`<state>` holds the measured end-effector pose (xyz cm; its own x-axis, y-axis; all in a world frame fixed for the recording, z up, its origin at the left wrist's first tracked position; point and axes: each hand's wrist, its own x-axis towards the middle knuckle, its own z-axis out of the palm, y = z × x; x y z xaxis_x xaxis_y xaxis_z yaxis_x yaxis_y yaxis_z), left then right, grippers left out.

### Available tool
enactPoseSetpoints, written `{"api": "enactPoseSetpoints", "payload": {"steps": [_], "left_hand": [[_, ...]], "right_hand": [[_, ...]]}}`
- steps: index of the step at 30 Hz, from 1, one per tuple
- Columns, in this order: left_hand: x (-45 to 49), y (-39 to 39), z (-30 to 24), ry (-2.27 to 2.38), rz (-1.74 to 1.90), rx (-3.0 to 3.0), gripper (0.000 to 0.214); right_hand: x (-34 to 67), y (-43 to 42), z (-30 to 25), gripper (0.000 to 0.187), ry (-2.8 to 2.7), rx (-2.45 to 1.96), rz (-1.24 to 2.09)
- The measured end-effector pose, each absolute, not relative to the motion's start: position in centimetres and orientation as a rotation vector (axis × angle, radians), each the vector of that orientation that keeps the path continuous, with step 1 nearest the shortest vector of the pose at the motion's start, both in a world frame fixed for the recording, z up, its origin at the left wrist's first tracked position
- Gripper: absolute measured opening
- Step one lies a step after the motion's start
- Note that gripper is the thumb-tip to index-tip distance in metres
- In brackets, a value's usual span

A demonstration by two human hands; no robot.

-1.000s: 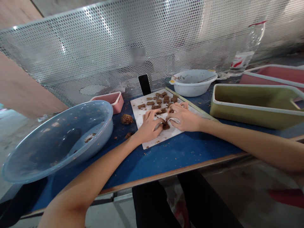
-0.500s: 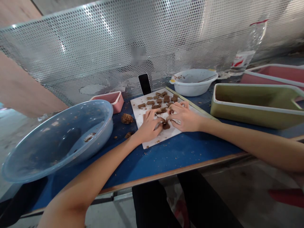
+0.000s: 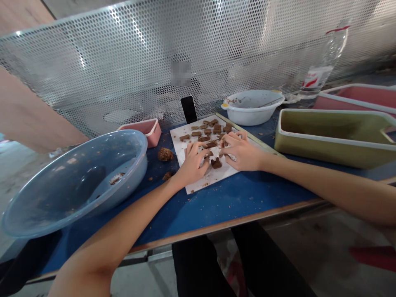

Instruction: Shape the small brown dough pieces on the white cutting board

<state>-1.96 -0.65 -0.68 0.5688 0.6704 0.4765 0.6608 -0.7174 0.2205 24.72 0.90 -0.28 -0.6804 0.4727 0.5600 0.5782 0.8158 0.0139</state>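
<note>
A white board (image 3: 213,176) lies on the blue table (image 3: 247,194) with several brown dough pieces (image 3: 210,132) spread over its far half. My left hand (image 3: 192,165) rests on the board's near left part, fingers curled, pinching a small brown piece (image 3: 208,153). My right hand (image 3: 243,152) sits just right of it, fingers bent and closed over something small at the board's right edge. One shaped brown piece (image 3: 215,163) lies bare on the board between the two hands.
A big blue basin (image 3: 77,181) overhangs the table's left edge. Behind it sits a pink box (image 3: 145,128), with a dough lump (image 3: 165,154) nearby. A phone (image 3: 188,109) leans on the perforated screen. A white bowl (image 3: 252,108), green tray (image 3: 334,136), pink tray (image 3: 359,97) and bottle (image 3: 321,70) stand right.
Both hands have drawn slightly apart and away from me, uncovering the shaped brown piece that they pressed between them before.
</note>
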Motion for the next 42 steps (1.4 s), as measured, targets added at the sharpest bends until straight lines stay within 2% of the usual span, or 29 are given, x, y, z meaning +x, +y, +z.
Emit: {"api": "enactPoseSetpoints", "payload": {"steps": [7, 12, 15, 21, 32, 42], "left_hand": [[-2.0, -0.6, -0.6, 1.118, 0.849, 2.742, 0.020], [-2.2, -0.5, -0.7, 1.086, 0.895, 2.691, 0.029], [-2.2, -0.4, -0.8, 1.101, 0.920, 2.662, 0.027], [-2.2, -0.2, -1.0, 1.105, 0.939, 2.672, 0.027], [-2.2, -0.1, -1.0, 1.099, 0.951, 2.709, 0.027], [-2.3, 0.0, -1.2, 1.112, 0.925, 2.720, 0.024]], "right_hand": [[24.8, 1.3, -0.5, 0.018, -2.451, -0.957, -0.085], [24.3, 0.8, 0.0, 0.035, -2.520, -1.126, 0.221], [23.8, 0.7, -0.1, 0.035, -2.524, -1.148, 0.304], [23.4, 0.8, -0.8, 0.026, -2.474, -1.120, 0.313], [22.9, 0.7, -1.5, 0.029, -2.445, -1.151, 0.237], [23.6, 0.4, -0.9, 0.041, -2.406, -1.089, 0.158]]}}
